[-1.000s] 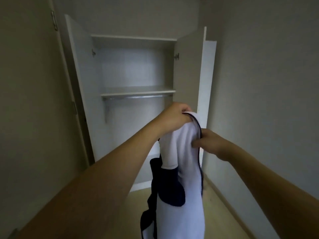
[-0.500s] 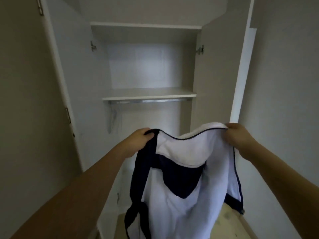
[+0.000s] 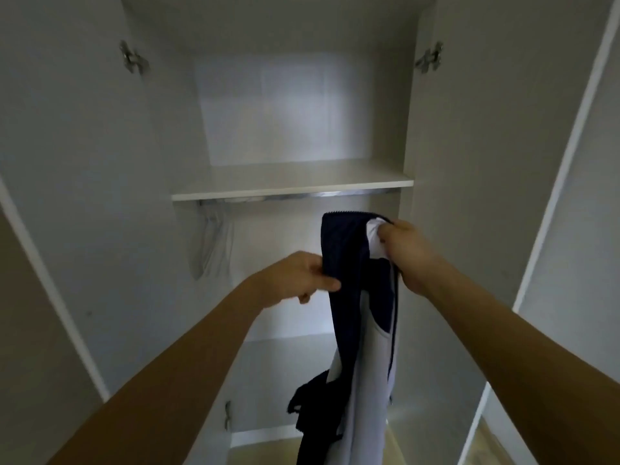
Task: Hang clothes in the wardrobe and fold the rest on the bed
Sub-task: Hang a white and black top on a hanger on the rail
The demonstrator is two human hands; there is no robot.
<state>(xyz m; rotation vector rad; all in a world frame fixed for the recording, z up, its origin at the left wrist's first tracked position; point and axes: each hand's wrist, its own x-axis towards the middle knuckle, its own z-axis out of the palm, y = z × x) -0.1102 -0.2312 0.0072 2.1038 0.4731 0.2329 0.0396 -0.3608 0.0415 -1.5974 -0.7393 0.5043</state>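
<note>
No brand, label or writing readable anywhere. One garment in hand: navy-and-white zip jacket (image 3: 355,330), held up in front of open wardrobe (image 3: 302,112), just below hanging rail (image 3: 295,197), bunched narrow and trailing down toward near edge. Left hand (image 3: 295,278) pinching navy edge of jacket between thumb and curled fingers, lower and to the left. Right hand (image 3: 407,253) gripping white collar part at top right, fingers curled round cloth. One shelf (image 3: 292,182) across wardrobe, rail directly under it. One pale cloth item (image 3: 211,243) hanging from left end of rail; type not discernible. Two doors swung open: left door (image 3: 67,162), right door (image 3: 486,162). Three metal hinges visible: upper left (image 3: 132,58), upper right (image 3: 429,60), lower left (image 3: 228,414). Strip of light wooden floor (image 3: 483,448) at near right.
</note>
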